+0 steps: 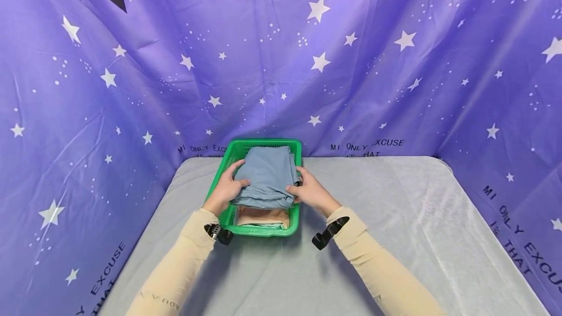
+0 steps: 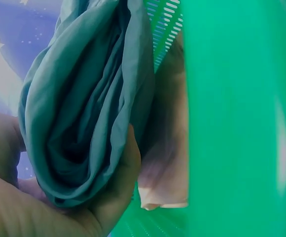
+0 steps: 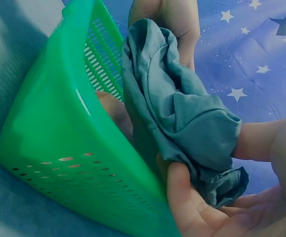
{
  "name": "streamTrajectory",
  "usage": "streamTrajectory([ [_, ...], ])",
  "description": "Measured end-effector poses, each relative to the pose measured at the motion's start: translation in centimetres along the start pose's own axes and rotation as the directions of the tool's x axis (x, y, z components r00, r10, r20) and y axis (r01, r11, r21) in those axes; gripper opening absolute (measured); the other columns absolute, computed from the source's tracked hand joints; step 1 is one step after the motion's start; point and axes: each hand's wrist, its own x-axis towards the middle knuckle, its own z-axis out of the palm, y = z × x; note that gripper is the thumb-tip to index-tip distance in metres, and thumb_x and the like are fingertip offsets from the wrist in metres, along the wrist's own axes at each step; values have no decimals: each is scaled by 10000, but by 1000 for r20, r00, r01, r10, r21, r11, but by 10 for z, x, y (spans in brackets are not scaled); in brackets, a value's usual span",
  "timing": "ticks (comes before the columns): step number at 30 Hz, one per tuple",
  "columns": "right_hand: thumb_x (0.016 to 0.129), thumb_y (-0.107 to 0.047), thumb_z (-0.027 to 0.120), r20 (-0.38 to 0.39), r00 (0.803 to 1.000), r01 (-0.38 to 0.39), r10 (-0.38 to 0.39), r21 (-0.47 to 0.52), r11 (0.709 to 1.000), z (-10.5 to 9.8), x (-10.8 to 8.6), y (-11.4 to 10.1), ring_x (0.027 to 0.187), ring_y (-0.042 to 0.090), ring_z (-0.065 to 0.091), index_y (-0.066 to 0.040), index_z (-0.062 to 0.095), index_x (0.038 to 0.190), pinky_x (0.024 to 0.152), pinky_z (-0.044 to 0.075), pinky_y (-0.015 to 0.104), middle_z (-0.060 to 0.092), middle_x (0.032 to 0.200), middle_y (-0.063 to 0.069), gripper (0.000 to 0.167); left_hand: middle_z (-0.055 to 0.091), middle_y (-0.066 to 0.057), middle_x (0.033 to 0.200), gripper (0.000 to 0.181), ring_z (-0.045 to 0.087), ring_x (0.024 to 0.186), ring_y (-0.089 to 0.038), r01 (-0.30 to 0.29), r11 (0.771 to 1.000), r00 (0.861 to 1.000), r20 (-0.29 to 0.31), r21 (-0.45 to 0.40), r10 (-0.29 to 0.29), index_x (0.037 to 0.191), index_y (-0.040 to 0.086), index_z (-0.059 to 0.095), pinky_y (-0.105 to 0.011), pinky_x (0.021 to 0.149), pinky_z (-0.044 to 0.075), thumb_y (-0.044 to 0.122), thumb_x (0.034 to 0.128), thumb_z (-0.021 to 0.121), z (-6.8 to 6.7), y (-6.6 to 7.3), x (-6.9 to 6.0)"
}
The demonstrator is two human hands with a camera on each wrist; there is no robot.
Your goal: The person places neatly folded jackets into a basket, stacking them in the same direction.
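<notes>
A folded blue-grey cloth garment (image 1: 268, 174) is held by both hands over a green plastic basket (image 1: 263, 231). My left hand (image 1: 227, 187) grips its left edge, thumb on top; in the left wrist view the fingers curl round the folded layers of the garment (image 2: 84, 108). At the opposite edge, my right hand (image 1: 312, 191) pinches the garment (image 3: 182, 108) between thumb and fingers, close to the basket's right rim. Under it in the basket lies a folded peach cloth (image 1: 262, 216), mostly covered, with a strip of mint cloth (image 1: 268, 226) showing at the near end.
The basket stands at the back of a table with a grey cover (image 1: 395, 218). Purple star-printed curtains (image 1: 272, 62) rise behind it and on both sides. A black wrist camera (image 1: 330, 233) is strapped to each sleeve.
</notes>
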Motion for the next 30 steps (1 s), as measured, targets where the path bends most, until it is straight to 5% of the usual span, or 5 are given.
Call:
streamTrajectory([
  [7,994,-148,653,8,1000,5,-4,-158,987,2,-10,-4,915,298,709,-104,179,1640,869,597,433,323,1603,293,803,257,-147,1687,561,566,1151,-320,-20,996,999,28,85,18,1553,183,443,-422,853,489,59,1020,565,-3,-5,0],
  [13,983,-194,674,42,994,111,-103,-408,906,3,-23,-11,871,228,673,-76,446,1524,778,562,406,512,1515,180,599,314,-195,1651,492,330,566,-190,-23,982,993,121,190,0,1514,144,495,-312,561,370,61,1032,548,-5,-6,-4],
  [18,964,-181,702,20,983,164,-182,-531,832,4,-27,-14,1103,285,664,-79,652,1287,910,560,448,669,1277,99,342,243,-215,1679,486,496,787,-338,-47,954,989,149,295,3,1503,126,509,-324,619,395,78,1024,575,-5,-5,-7],
  [26,931,-197,758,57,970,218,-235,-623,751,8,-22,-8,997,209,649,-93,720,1106,863,551,393,693,1090,26,207,423,-230,1588,553,485,1371,-435,-57,867,986,164,495,-29,1507,130,509,-505,964,493,144,977,668,-2,4,-9],
  [30,900,-277,797,113,948,283,-298,-728,624,11,-20,-5,1055,252,592,-96,724,1111,960,503,428,688,1099,32,288,453,-229,1568,620,422,1438,-456,-64,794,984,172,604,-52,1523,133,485,-582,1078,458,210,953,717,0,9,-7],
])
